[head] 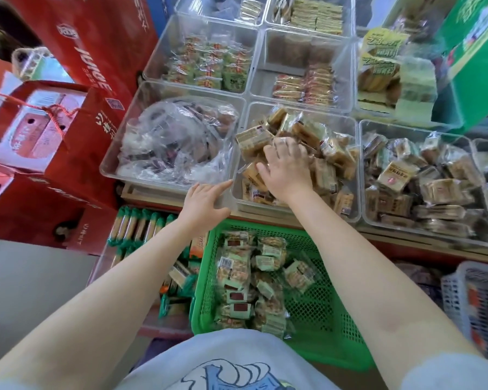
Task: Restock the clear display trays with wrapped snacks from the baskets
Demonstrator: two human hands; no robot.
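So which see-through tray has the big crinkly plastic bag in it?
The front-left clear tray, the one the left hand touches at its corner. It holds a crumpled clear plastic bag; the other trays hold loose wrapped snacks.

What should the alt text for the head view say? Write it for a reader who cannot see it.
A person's right hand presses into tan wrapped snacks piled in a clear plastic display tray, while the left hand rests open on the tray's near corner. Below the arms sits a green plastic mesh basket of green-labelled wrapped snacks, with more clear trays of packets around.
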